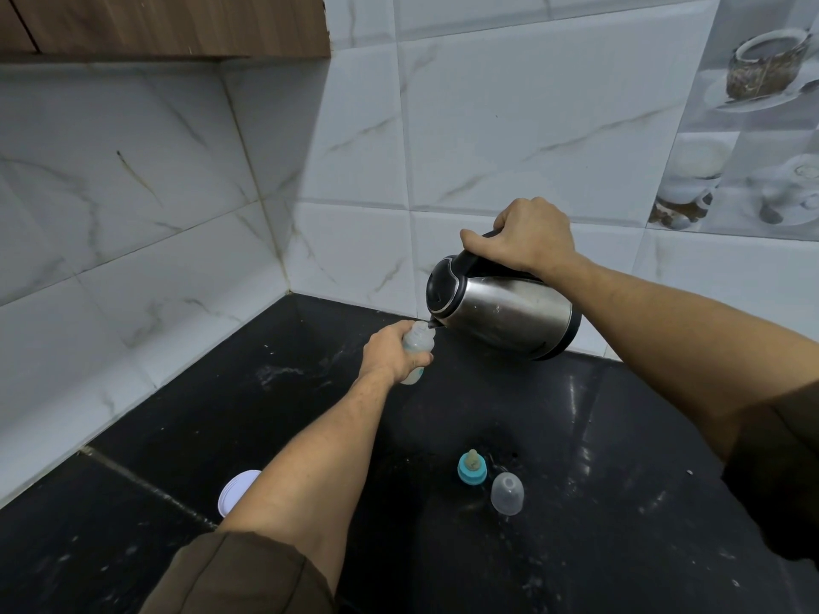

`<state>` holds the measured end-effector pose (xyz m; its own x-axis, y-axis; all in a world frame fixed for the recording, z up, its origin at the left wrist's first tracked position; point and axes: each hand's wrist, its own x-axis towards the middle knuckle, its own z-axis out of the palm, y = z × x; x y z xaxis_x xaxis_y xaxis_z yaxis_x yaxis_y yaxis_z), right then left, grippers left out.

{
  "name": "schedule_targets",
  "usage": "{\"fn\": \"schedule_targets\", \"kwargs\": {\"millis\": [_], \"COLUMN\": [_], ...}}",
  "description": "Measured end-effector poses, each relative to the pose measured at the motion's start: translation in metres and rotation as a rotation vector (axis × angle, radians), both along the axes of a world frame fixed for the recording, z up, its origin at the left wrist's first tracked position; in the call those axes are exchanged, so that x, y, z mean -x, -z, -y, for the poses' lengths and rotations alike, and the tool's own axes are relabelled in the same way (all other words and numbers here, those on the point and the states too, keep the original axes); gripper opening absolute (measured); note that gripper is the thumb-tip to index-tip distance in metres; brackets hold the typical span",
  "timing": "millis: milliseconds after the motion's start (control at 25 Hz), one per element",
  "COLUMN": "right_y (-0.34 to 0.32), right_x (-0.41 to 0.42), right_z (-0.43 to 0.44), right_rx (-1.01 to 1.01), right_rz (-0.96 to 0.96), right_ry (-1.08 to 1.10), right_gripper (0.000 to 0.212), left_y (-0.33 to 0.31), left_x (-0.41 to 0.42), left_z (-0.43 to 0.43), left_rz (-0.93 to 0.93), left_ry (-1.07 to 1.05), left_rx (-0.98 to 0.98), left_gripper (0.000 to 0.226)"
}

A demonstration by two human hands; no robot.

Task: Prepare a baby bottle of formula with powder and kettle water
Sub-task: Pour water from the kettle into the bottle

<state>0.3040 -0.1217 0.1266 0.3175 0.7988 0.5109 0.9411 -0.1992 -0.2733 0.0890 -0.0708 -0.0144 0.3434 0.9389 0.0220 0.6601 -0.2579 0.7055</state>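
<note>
Above the black worktop (pixel 620 436) in a white-tiled corner (pixel 283 259), the right hand (pixel 527 234) grips the kettle (pixel 501 316), tilted spout down-left at the near-upright bottle (pixel 419 341) held by the left hand (pixel 390 352).

- The bottle (pixel 416 347) is in the left hand (pixel 390 354), over the counter (pixel 620 436) near its back corner.
- The kettle (pixel 505 314), gripped from above by the right hand (pixel 527 239), hangs tilted at the bottle's 3 o'clock, spout at the bottle's mouth.
- The teat ring (pixel 472 468) stands on the counter at the bottle's 5 o'clock, well apart.
- The dome cap (pixel 507 494) lies just beside the ring, at its 4 o'clock.
- A round lid (pixel 235 489) lies at the bottle's 8 o'clock, partly behind the left forearm.
</note>
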Motion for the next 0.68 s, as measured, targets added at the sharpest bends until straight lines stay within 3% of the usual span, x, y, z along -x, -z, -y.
{"fn": "schedule_targets", "kwargs": {"millis": [680], "right_y": [-0.0012], "right_x": [-0.001], "right_z": [0.003], "right_rx": [0.01], "right_rz": [0.002], "right_ry": [0.01], "right_gripper": [0.061], "left_y": [0.0002], "left_x": [-0.0013], "left_z": [0.0001], "left_rz": [-0.012], "left_ry": [0.007], "left_rx": [0.001], "left_gripper": [0.06]}}
